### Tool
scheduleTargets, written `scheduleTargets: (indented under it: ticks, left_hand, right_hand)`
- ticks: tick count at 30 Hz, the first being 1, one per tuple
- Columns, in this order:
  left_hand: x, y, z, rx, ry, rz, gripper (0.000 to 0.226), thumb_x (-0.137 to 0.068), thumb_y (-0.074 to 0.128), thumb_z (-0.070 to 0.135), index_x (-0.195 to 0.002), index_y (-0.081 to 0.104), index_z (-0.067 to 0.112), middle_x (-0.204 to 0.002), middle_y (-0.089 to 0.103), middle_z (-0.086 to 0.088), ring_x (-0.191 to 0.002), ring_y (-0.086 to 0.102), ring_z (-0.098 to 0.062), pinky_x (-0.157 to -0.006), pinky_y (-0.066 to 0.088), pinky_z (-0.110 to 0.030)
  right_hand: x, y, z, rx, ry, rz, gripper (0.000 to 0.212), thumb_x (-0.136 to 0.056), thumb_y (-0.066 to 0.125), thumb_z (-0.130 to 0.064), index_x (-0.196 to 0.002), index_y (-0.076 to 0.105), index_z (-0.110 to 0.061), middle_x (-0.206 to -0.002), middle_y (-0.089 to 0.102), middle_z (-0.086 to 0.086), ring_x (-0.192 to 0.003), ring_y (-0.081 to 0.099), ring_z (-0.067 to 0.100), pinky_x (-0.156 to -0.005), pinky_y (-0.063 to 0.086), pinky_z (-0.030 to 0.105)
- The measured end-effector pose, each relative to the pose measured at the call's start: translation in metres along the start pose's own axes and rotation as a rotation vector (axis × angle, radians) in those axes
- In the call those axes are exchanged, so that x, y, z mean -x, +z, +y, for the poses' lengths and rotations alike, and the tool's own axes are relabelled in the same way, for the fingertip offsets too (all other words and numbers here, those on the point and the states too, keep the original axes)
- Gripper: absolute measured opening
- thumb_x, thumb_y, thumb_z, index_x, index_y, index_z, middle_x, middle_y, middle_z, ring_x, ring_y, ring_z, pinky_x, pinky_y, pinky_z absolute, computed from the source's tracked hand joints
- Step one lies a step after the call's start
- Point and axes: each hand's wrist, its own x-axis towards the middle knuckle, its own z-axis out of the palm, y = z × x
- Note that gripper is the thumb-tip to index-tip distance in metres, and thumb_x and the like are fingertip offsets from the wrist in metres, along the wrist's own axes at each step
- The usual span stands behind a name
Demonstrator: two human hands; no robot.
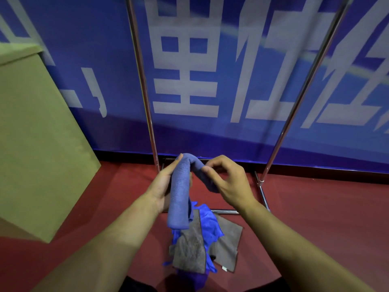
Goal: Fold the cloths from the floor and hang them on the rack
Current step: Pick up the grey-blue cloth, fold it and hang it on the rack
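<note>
Head view, looking down over both forearms toward a red floor [315, 207] and a blue banner [84, 81] printed with large pale characters.

A folded blue ribbed cloth [181, 190] is held in the air between the two hands, bent into an arch over the floor. Its longer limb hangs down on the left and ends in a rounded fold just above the heap on the floor; its shorter limb drops to the right.

The left hand [163, 182] lies along the outer side of the longer limb. Its fingers extend nearly straight up the cloth to the crest of the arch, palm against the fabric. The thumb is hidden behind the cloth, so whether it closes on the far side cannot be told.

The right hand [229, 182] is partly curled. Thumb and forefinger meet on the shorter limb near the crest and pinch it; the remaining fingers are bent loosely and do not visibly touch the fabric.

Below the hands, on the floor, lies a heap of cloths: a bright blue cloth [208, 222] crumpled in the middle, a grey cloth [191, 245] across its front, and a second grey cloth [229, 241] spread flat to the right.

The rack [145, 91] stands behind the hands: two chrome uprights rising past the top of the view and a low chrome base on the floor. No cloth hangs on the visible part.

A tan box [35, 133] occupies the left.
</note>
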Motion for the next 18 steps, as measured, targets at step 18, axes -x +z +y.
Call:
scheduleTargets:
  ticks: [18]
  left_hand:
    - [-0.014, -0.003, -0.014, -0.262, 0.100, 0.441, 0.049, -0.082, 0.070, 0.060, -0.058, 0.063, 0.017, -0.049, 0.056, 0.000, -0.037, 0.051, -0.013, -0.042, 0.040, -0.020]
  right_hand:
    - [-0.001, 0.012, -0.007, -0.028, 0.293, 0.025, 0.011, -0.091, 0.074, -0.027, -0.083, 0.070, -0.021, -0.081, 0.074, -0.010, -0.078, 0.069, 0.002, -0.071, 0.049, 0.013]
